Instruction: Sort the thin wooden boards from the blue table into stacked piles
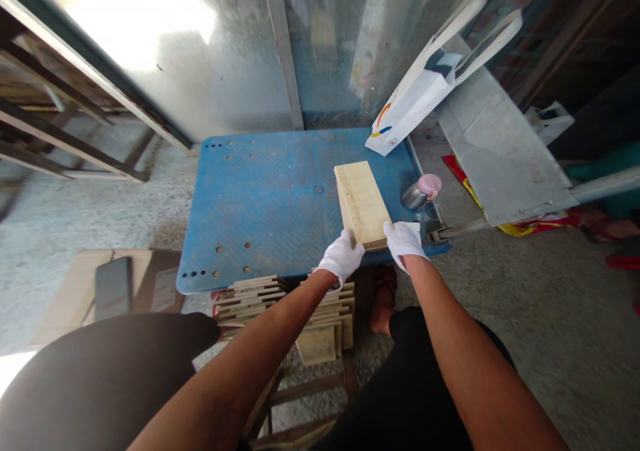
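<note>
A stack of thin, pale wooden boards (364, 197) stands on the blue table (260, 204), right of its middle. My left hand (344, 256), in a white glove, grips the stack's near left corner. On the opposite near corner, my white-gloved right hand (403, 240) presses against the side, fingers closed on it. The undersides of both hands and most fingertips are hidden. Below the table's near edge, between my legs, more wooden boards (320, 344) lie in staggered piles, partly covered by my left forearm.
A white paper bag (407, 107) stands at the table's back right. Near the right edge are a steel flask with a pink lid (423, 191) and a clear cup (430, 214). A cardboard box (155, 264) with a dark phone (113, 287) sits left. Glass panels (230, 71) rise behind.
</note>
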`<state>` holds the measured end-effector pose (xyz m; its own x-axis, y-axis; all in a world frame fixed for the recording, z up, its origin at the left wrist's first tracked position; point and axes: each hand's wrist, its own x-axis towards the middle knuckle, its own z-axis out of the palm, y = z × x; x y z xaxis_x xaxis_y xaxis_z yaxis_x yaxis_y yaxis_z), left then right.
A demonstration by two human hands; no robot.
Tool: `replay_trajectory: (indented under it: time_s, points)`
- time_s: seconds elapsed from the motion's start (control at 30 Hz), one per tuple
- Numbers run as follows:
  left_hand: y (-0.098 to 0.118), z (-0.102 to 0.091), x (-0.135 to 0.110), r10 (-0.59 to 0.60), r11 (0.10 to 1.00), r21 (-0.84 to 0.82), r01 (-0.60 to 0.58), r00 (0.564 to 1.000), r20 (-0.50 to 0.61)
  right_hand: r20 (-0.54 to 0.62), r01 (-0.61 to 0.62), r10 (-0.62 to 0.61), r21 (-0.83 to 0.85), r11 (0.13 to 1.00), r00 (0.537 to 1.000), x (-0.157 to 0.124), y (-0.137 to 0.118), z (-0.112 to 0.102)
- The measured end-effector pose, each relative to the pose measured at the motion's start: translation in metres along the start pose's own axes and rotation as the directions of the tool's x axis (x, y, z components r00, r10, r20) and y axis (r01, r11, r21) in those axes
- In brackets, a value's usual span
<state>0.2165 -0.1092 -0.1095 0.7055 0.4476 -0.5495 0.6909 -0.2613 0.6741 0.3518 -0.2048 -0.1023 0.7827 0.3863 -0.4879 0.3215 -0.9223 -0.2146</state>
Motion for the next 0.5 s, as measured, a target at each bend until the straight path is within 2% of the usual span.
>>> replay_trajectory:
  time_s: [0.27, 0.5]
  points:
    - [0.019, 0.011, -0.003, -0.077, 0.994, -0.074, 0.079, 0.997, 0.024, 0.025, -0.011, 0.011, 0.020, 1.000, 1.000, -0.002, 0.002, -0.001]
    - [0.011, 0.021, -0.013, -0.098, 0.979, -0.175, 0.107, 0.993, 0.058, 0.046, -0.024, 0.020, 0.096, 0.995, 0.999, -0.011, 0.011, -0.003]
